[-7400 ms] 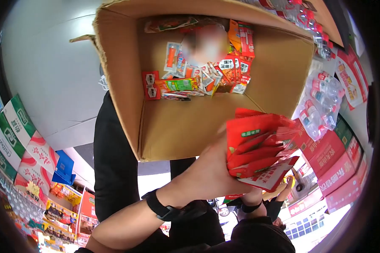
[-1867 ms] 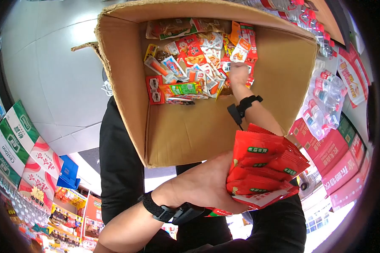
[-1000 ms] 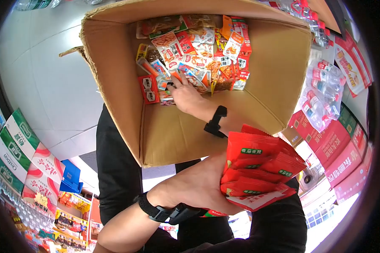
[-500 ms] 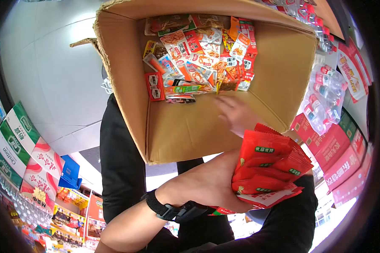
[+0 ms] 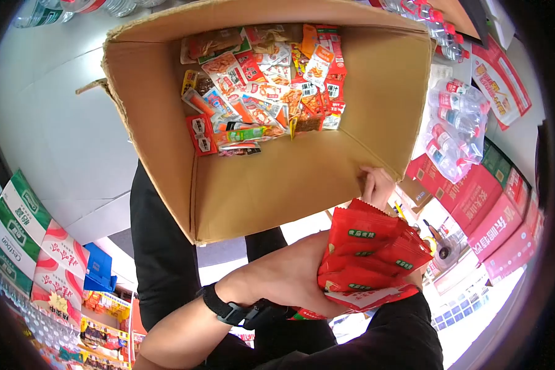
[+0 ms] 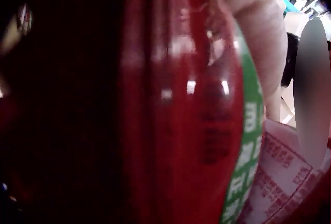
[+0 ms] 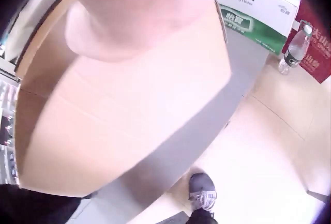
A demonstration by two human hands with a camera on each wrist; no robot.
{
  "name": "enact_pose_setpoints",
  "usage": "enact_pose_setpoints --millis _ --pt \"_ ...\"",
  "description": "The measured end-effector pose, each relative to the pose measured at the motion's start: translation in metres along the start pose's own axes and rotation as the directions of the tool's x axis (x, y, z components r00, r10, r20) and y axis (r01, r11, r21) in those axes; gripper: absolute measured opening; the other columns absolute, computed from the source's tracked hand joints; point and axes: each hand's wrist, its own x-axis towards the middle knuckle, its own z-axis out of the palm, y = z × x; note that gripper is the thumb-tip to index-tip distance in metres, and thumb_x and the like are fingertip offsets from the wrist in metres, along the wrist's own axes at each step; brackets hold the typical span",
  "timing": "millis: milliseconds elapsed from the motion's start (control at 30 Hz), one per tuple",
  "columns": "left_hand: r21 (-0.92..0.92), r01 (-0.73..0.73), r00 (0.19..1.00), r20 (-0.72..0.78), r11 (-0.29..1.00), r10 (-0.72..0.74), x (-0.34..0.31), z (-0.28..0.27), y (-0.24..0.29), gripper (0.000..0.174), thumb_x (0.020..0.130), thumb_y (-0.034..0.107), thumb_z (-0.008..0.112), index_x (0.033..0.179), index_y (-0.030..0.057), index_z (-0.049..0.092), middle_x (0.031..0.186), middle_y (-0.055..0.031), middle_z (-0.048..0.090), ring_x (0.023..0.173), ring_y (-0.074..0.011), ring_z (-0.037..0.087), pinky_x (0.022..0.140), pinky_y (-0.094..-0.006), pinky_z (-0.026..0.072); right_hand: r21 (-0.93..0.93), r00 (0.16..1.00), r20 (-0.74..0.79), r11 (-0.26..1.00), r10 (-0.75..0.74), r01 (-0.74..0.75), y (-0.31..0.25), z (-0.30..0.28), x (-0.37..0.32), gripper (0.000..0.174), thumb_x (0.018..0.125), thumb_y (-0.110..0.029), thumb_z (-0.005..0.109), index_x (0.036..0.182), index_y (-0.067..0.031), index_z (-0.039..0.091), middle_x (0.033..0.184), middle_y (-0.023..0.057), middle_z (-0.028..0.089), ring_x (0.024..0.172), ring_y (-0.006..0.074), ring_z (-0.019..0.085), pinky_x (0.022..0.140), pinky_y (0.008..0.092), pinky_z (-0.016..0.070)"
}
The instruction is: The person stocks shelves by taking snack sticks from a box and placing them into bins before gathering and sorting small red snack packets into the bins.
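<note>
My left hand [image 5: 293, 271] grips a thick bunch of red snack packets [image 5: 367, 250] with green labels, in front of the carton's near side. In the left wrist view, a shiny red packet [image 6: 191, 105] fills most of the picture. My right hand [image 5: 379, 186] is at the near right edge of the cardboard box [image 5: 265, 191], its fingers loosely bent with nothing seen in them; the bunch hides its wrist. Small snack packets [image 5: 253, 92] in red, white and orange cover the far part of the box floor. The right wrist view shows the right hand [image 7: 139, 12] over cardboard.
Wrapped water bottles [image 5: 453, 129] and red cartons [image 5: 475, 203] stand to the right. Green-and-white cartons [image 5: 18, 209] and a blue box [image 5: 100, 268] are at the left. A lone bottle [image 7: 297, 48] stands on the floor near a shoe [image 7: 201, 188].
The right hand has gone from the packets at the box's right, to its left front, then back to the near right edge. More packets lie in the box. The left hand keeps its bunch.
</note>
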Motion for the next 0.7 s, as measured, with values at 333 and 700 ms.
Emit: enact_pose_setpoints --millis 333,700 --pt "0.167 -0.024 1.000 0.008 0.986 0.023 0.011 0.008 -0.026 0.093 0.064 0.010 0.096 0.145 0.0041 0.050 0.141 -0.0095 0.062 0.130 -0.0182 0.057 0.111 -0.0370 0.0454 0.033 0.995 -0.095 0.999 0.010 -0.007 0.006 0.004 -0.006 0.019 0.087 -0.006 0.054 0.070 -0.0028 0.061 0.069 0.0147 0.060 0.062 0.0358 0.057 0.058 0.0429 0.0447" --pt "0.352 0.036 0.999 -0.050 0.935 -0.019 0.011 0.011 -0.038 0.085 0.066 0.018 0.097 0.140 0.0061 0.056 0.135 -0.0095 0.066 0.125 -0.0199 0.062 0.107 -0.0361 0.0487 0.026 0.981 -0.185 0.998 -0.058 0.064 0.008 0.005 -0.011 0.021 0.091 -0.009 0.053 0.073 -0.0064 0.064 0.069 0.0118 0.061 0.062 0.0327 0.059 0.057 0.0421 0.0460"
